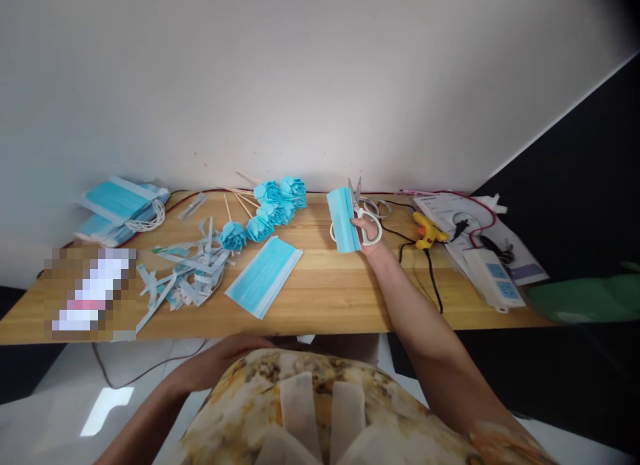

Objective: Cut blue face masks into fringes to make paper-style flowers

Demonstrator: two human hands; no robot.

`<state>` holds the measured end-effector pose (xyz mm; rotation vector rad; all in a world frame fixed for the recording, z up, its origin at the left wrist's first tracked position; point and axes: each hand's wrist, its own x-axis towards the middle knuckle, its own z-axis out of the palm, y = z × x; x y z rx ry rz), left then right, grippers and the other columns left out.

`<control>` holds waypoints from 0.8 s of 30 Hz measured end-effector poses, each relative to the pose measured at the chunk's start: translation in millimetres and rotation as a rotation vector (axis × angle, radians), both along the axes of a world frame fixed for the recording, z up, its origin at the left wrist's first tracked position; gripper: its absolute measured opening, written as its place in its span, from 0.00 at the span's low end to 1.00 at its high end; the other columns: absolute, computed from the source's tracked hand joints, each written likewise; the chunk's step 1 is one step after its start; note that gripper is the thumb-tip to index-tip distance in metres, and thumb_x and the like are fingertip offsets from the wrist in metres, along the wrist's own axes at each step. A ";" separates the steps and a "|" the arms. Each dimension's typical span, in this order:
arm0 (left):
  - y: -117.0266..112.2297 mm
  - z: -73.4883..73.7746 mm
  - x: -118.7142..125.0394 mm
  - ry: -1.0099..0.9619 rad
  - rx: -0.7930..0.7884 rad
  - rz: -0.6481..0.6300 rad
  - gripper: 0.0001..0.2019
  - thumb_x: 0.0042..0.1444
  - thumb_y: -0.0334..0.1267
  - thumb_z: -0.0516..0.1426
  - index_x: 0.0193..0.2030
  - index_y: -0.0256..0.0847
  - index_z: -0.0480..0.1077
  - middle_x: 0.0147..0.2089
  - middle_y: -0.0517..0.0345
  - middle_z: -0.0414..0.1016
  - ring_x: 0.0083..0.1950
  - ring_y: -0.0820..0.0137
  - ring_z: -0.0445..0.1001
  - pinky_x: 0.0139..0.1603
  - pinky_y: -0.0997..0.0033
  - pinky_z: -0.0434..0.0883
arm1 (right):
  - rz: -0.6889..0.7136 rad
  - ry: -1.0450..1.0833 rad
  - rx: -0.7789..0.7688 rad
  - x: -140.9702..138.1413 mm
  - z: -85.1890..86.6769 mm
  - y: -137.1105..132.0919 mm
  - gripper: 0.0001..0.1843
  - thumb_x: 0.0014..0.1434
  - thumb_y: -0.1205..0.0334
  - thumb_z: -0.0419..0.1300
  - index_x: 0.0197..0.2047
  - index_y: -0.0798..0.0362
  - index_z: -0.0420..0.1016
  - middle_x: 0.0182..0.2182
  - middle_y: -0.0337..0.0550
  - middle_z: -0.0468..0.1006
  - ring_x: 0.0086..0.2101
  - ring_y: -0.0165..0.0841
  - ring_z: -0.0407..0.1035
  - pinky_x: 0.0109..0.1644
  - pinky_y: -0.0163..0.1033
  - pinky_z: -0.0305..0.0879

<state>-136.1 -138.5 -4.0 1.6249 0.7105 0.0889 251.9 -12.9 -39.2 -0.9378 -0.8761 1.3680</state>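
Gripping a pale blue pleated face mask (343, 220) together with white-handled steel scissors (361, 212), our right hand (369, 237) curls its fingers through the loops. The thumb presses the mask against them, and the blades point up past the fingertips. Both hang just above the far side of the wooden table (325, 298). Our left hand (225, 362) lies loose below the near edge, fingers together, holding nothing. We judge the mask could slip, since one hand carries both, and the black cord (434, 285) right of the wrist could snag.
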 end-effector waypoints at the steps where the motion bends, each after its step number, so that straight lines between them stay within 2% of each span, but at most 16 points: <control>1: 1.2 3.5 -2.6 -0.003 -0.002 0.018 0.15 0.67 0.48 0.55 0.55 0.48 0.76 0.60 0.51 0.76 0.60 0.59 0.74 0.63 0.56 0.70 | 0.007 -0.012 -0.003 -1.5 2.4 -0.5 0.17 0.43 0.53 0.67 0.35 0.50 0.72 0.26 0.41 0.82 0.33 0.42 0.80 0.37 0.47 0.80; 4: 8.8 24.0 -2.3 -0.134 -0.077 0.049 0.17 0.70 0.47 0.51 0.58 0.49 0.75 0.58 0.52 0.78 0.59 0.61 0.76 0.61 0.61 0.72 | 0.067 -0.061 -0.004 -8.1 13.2 -5.2 0.17 0.42 0.53 0.68 0.33 0.52 0.72 0.24 0.41 0.81 0.28 0.40 0.78 0.32 0.43 0.78; 6: 16.0 39.9 5.3 -0.275 -0.134 0.007 0.17 0.69 0.46 0.53 0.59 0.50 0.74 0.56 0.52 0.80 0.57 0.62 0.78 0.58 0.62 0.74 | 0.166 -0.104 0.014 -14.2 22.6 -11.5 0.17 0.42 0.53 0.68 0.34 0.53 0.74 0.24 0.41 0.80 0.24 0.36 0.75 0.28 0.40 0.74; 8: 24.5 50.6 18.8 -0.292 -0.111 -0.010 0.16 0.69 0.45 0.54 0.59 0.48 0.75 0.55 0.51 0.80 0.56 0.62 0.78 0.57 0.63 0.74 | 0.284 -0.155 0.065 -21.2 32.8 -19.2 0.20 0.44 0.52 0.68 0.39 0.54 0.76 0.26 0.41 0.80 0.24 0.35 0.73 0.27 0.39 0.72; 10: 34.7 53.3 37.9 -0.299 -0.051 0.093 0.18 0.67 0.44 0.56 0.62 0.48 0.73 0.57 0.50 0.79 0.55 0.62 0.79 0.57 0.61 0.74 | 0.351 -0.213 0.161 -28.8 43.4 -26.6 0.23 0.46 0.53 0.69 0.44 0.53 0.76 0.31 0.40 0.81 0.28 0.35 0.74 0.32 0.38 0.72; 12: 46.6 48.7 61.6 -0.344 0.005 0.274 0.22 0.64 0.46 0.59 0.65 0.50 0.70 0.64 0.51 0.74 0.62 0.58 0.74 0.62 0.57 0.71 | 0.403 -0.283 0.250 -37.0 54.1 -32.9 0.26 0.47 0.53 0.70 0.48 0.52 0.75 0.35 0.40 0.81 0.32 0.35 0.74 0.36 0.37 0.71; 13: 52.9 44.6 74.3 -0.413 0.005 0.322 0.25 0.61 0.47 0.62 0.64 0.48 0.70 0.66 0.50 0.72 0.65 0.55 0.71 0.64 0.55 0.69 | 0.433 -0.317 0.277 -41.3 59.3 -35.7 0.27 0.48 0.53 0.70 0.50 0.52 0.74 0.37 0.41 0.80 0.34 0.35 0.73 0.36 0.37 0.70; 15: 65.7 34.6 98.5 -0.530 -0.035 0.373 0.28 0.54 0.49 0.67 0.59 0.42 0.74 0.63 0.48 0.74 0.65 0.51 0.70 0.66 0.52 0.67 | 0.468 -0.352 0.289 -49.7 68.5 -41.0 0.28 0.50 0.52 0.70 0.52 0.53 0.73 0.39 0.41 0.80 0.34 0.33 0.71 0.36 0.36 0.69; 19: 88.3 15.5 129.5 -0.550 -0.240 0.579 0.22 0.49 0.47 0.69 0.47 0.35 0.77 0.48 0.45 0.82 0.52 0.54 0.79 0.55 0.54 0.74 | 0.380 -0.358 0.241 -59.1 78.0 -50.6 0.26 0.53 0.49 0.69 0.52 0.53 0.72 0.35 0.39 0.76 0.30 0.30 0.68 0.33 0.35 0.65; 22: 101.8 7.9 134.5 -0.535 -0.303 0.725 0.16 0.46 0.42 0.69 0.38 0.34 0.76 0.38 0.48 0.82 0.40 0.60 0.81 0.43 0.61 0.77 | 0.265 -0.396 0.152 -51.5 76.0 -53.1 0.26 0.57 0.47 0.65 0.54 0.51 0.70 0.30 0.36 0.73 0.26 0.28 0.65 0.30 0.35 0.62; 24: 108.1 7.6 133.3 -0.553 -0.328 0.792 0.14 0.47 0.40 0.68 0.36 0.35 0.74 0.34 0.52 0.81 0.34 0.65 0.80 0.38 0.65 0.76 | 0.155 -0.495 0.122 -39.2 71.0 -52.2 0.26 0.58 0.48 0.64 0.57 0.49 0.68 0.29 0.35 0.72 0.25 0.28 0.64 0.29 0.35 0.61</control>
